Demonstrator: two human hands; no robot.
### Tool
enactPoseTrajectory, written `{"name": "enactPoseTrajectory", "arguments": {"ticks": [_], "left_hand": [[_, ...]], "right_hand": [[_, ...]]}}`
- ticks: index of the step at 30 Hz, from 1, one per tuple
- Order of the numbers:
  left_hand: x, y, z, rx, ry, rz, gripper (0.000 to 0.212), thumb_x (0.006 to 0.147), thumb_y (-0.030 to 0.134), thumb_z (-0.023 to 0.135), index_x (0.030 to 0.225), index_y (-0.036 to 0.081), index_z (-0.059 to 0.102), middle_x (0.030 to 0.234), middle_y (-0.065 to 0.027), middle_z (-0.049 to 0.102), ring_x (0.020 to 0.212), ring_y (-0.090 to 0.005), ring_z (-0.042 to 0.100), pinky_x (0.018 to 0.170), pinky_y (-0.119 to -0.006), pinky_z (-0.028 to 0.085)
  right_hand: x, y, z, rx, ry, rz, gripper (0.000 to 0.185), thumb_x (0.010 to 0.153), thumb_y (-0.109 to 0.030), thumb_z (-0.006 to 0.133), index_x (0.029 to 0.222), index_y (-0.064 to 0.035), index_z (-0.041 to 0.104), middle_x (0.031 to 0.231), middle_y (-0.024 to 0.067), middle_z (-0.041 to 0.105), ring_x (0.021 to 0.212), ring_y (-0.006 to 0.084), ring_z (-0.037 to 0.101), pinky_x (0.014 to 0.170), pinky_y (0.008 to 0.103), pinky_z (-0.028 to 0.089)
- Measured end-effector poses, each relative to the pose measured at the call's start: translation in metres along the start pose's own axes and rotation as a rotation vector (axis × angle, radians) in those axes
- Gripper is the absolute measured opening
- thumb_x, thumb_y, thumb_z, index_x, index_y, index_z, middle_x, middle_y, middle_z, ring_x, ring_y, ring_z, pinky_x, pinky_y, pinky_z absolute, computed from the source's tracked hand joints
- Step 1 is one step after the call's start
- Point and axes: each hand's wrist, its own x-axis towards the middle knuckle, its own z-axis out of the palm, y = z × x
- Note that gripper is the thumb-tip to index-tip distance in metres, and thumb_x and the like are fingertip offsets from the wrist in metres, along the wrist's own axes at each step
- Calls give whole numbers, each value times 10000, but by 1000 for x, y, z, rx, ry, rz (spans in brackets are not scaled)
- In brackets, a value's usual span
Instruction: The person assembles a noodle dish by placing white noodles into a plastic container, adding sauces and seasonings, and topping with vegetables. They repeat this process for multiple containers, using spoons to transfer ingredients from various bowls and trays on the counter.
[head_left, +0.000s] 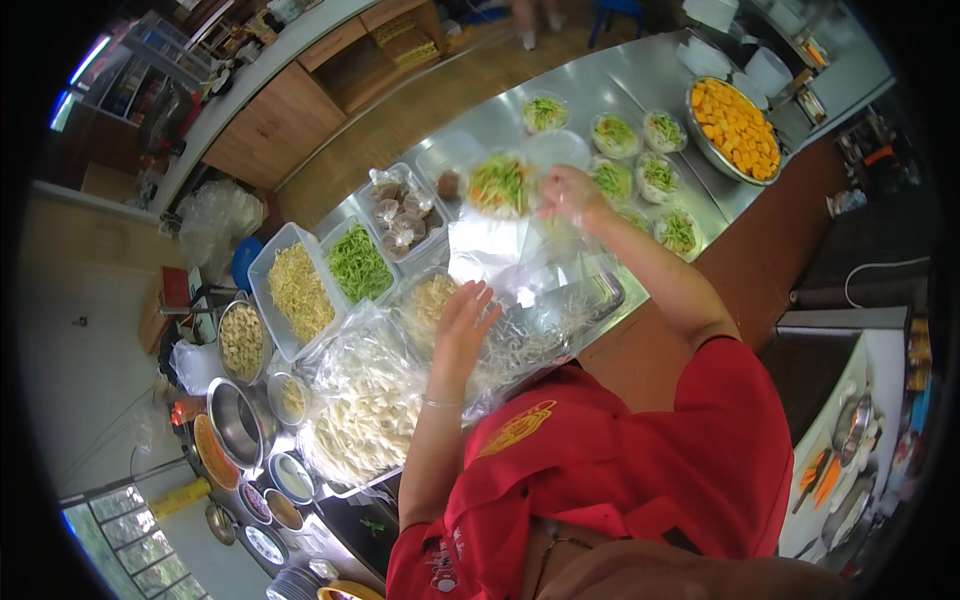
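My right hand is at the right rim of a clear plastic bowl of shredded greens, fingers curled against it. Both hand and bowl are blurred, and the exact grip is partly hidden. My left hand is empty with its fingers apart, above a clear plastic bag and a metal tray holding pale strands. Beside it is a container of pale strips. White noodles fill an open plastic bag to its left. Pale plastic sheets lie between my hands.
Several filled bowls stand on the steel table, near a basin of orange cubes. Leftward are tubs of bean sprouts, shredded greens and bagged brown sauce. A steel pot stands further left.
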Motion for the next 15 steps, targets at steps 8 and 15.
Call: {"name": "enactPoseTrajectory", "arguments": {"ticks": [8, 15], "left_hand": [[-94, -32, -54, 64, 562, -27, 111, 994, 91, 556, 1051, 10, 607, 1190, -152, 643, 1158, -275, 611, 1032, -432, 495], [-174, -28, -103, 45, 959, 195, 302, 1006, 154, 554, 1249, -26, 547, 1151, -140, 640, 1117, -226, 622, 960, -362, 536]], "right_hand": [[272, 48, -39, -563, 310, -115, 303, 867, -237, 676, 1092, -39, 632, 971, 115, 701, 822, 235, 721, 707, 351, 576], [319, 62, -42, -417, 379, 221, 437, 979, -301, 616, 1232, 56, 587, 1096, 127, 673, 778, 226, 717, 644, 279, 625]]}}
